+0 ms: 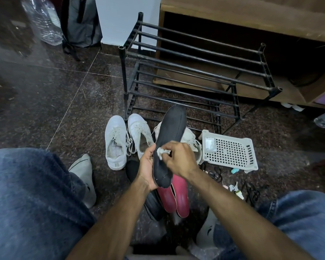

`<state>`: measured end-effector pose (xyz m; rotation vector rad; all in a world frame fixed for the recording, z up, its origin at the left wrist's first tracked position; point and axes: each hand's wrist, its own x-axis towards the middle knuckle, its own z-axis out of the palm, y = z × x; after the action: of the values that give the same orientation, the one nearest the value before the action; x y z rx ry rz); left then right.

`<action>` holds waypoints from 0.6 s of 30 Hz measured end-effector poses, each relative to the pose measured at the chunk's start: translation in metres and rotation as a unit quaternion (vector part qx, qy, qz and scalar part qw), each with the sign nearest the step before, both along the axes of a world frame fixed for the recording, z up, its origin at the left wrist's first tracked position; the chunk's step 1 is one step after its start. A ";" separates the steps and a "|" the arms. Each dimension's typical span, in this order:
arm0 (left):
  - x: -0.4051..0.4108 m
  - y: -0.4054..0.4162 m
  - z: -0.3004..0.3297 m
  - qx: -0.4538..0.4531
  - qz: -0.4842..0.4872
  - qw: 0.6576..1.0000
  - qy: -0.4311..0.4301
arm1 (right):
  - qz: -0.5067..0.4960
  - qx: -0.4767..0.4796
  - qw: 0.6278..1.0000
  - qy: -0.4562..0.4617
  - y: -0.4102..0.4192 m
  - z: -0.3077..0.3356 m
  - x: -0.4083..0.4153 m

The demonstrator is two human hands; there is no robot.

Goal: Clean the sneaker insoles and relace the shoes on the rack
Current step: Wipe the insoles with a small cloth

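Observation:
My left hand (pixel 146 168) grips the heel end of a black insole (pixel 172 128), holding it upright over the floor. My right hand (pixel 178 160) pinches a small white wad of cloth or tissue (pixel 162 151) against the insole's lower face. Two red insoles (pixel 176 196) lie on the floor below my hands, beside another dark insole (pixel 152 203). A pair of white sneakers (pixel 128 136) with loose laces stands to the left. Another white sneaker (pixel 191 139) sits partly hidden behind the held insole. The black shoe rack (pixel 195 72) stands behind, with no shoes on its bars.
A white perforated plastic basket (pixel 231 150) lies right of the shoes, with black laces (pixel 251 192) and small scraps on the floor near it. My denim-clad knees frame the bottom corners. A wooden cabinet (pixel 251 15) is behind the rack; a backpack (pixel 81 21) and plastic bottle (pixel 45 21) stand far left.

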<state>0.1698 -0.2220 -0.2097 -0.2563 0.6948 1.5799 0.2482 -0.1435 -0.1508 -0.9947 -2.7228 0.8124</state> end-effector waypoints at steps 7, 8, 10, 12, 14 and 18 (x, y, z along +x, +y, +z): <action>0.003 0.005 -0.006 0.004 -0.013 1.000 0.010 | 0.091 0.060 0.993 -0.050 -0.004 -0.002 0.017; 0.006 0.005 -0.004 0.005 -0.019 1.000 0.012 | 0.058 0.077 0.994 -0.053 0.007 -0.002 0.012; 0.010 0.006 -0.001 -0.004 -0.025 0.999 0.021 | -0.022 0.077 0.996 -0.040 0.026 -0.002 0.006; 0.008 0.005 0.002 -0.005 -0.037 0.999 0.019 | -0.046 0.055 0.997 -0.034 0.028 -0.003 0.007; 0.004 0.005 0.002 -0.001 -0.037 0.999 0.003 | 0.016 0.030 0.998 -0.059 0.012 -0.002 0.017; 0.001 0.006 -0.001 -0.006 -0.031 1.000 0.001 | 0.111 0.022 0.989 -0.091 -0.017 0.000 0.034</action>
<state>0.1707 -0.2163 -0.2108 -0.2391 0.7071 1.5177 0.2820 -0.1601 -0.1510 -0.8036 -3.0352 0.7211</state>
